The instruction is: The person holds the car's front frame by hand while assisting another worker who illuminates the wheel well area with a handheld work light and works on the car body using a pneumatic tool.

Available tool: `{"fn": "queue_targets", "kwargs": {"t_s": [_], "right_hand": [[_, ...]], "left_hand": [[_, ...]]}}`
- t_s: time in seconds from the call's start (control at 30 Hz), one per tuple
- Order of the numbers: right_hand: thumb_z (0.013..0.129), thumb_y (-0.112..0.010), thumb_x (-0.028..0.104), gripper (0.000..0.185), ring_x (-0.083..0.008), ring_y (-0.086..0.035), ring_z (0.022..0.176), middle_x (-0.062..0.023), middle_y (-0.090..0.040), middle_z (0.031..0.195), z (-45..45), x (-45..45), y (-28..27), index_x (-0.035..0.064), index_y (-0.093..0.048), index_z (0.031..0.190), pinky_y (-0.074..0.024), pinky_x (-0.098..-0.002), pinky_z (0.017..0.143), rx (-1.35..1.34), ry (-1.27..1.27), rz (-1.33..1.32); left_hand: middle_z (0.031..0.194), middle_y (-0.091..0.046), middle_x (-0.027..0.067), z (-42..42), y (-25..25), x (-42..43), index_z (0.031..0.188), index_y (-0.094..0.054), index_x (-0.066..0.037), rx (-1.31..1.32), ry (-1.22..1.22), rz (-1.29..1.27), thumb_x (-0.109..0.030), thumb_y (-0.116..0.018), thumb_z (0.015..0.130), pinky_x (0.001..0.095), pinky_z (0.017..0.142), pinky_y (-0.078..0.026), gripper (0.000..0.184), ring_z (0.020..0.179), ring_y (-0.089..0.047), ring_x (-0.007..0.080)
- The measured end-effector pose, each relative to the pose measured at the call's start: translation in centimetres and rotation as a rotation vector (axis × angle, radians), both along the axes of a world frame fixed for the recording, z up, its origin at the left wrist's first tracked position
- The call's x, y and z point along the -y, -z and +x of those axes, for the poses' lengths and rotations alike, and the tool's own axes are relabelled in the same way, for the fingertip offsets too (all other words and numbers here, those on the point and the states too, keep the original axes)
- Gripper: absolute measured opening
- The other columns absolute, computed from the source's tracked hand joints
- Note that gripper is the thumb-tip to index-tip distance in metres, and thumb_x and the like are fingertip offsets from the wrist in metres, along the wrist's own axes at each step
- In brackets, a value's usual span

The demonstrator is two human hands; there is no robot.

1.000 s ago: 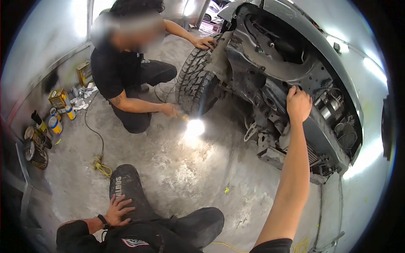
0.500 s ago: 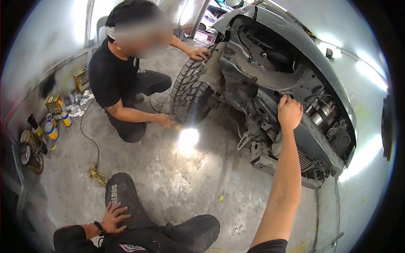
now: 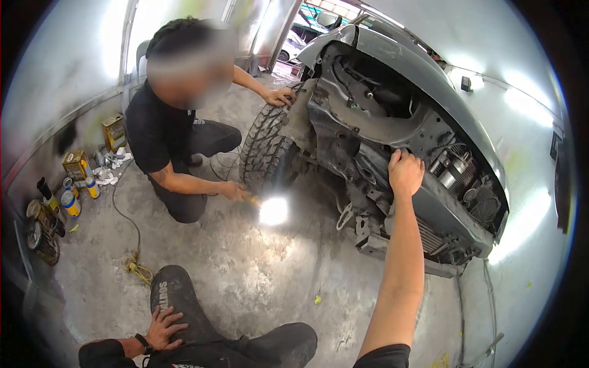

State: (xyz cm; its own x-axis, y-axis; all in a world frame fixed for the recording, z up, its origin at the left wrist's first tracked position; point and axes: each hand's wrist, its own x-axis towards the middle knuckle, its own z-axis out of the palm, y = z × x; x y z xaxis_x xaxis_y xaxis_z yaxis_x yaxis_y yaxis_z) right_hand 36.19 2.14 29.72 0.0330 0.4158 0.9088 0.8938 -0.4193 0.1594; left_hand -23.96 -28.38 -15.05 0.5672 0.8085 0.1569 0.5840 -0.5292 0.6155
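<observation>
The car's front frame (image 3: 446, 203) is left uncovered; on it the right hand (image 3: 407, 173) is curled, grasp unclear; the left hand (image 3: 164, 330), empty, is spread over a thigh (image 3: 197, 322).

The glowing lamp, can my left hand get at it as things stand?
Probably not without leaning: your left hand rests on your thigh, while the lamp is out beyond your knees, held by the co-worker's hand.

The car (image 3: 423, 83) is on the right, with the tire (image 3: 259, 144) at its left side. The right hand (image 3: 406, 173) is on the car; the left hand (image 3: 164, 329) lies on the left leg (image 3: 178, 291). A co-worker (image 3: 150, 129) is between the tire and the cans (image 3: 77, 165), which stand along the left wall (image 3: 61, 86).
</observation>
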Motion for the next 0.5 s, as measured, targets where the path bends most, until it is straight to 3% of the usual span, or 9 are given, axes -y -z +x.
{"fn": "queue_targets", "kwargs": {"t_s": [0.5], "right_hand": [[0.100,-0.051,0.030,0.040,-0.0346,-0.067,0.098,-0.0140,-0.074,0.096,0.49,0.02,0.19,0.0021,-0.077,0.088,-0.0450,-0.0505,0.107,-0.003,-0.019,-0.009]], "left_hand": [[0.152,-0.046,0.0084,-0.09,-0.03,0.63,0.133,-0.066,-0.028,0.004,-0.030,-0.023,-0.057,-0.064,0.090,0.0730,0.116,-0.012,0.052,0.149,-0.028,0.0395]]}}
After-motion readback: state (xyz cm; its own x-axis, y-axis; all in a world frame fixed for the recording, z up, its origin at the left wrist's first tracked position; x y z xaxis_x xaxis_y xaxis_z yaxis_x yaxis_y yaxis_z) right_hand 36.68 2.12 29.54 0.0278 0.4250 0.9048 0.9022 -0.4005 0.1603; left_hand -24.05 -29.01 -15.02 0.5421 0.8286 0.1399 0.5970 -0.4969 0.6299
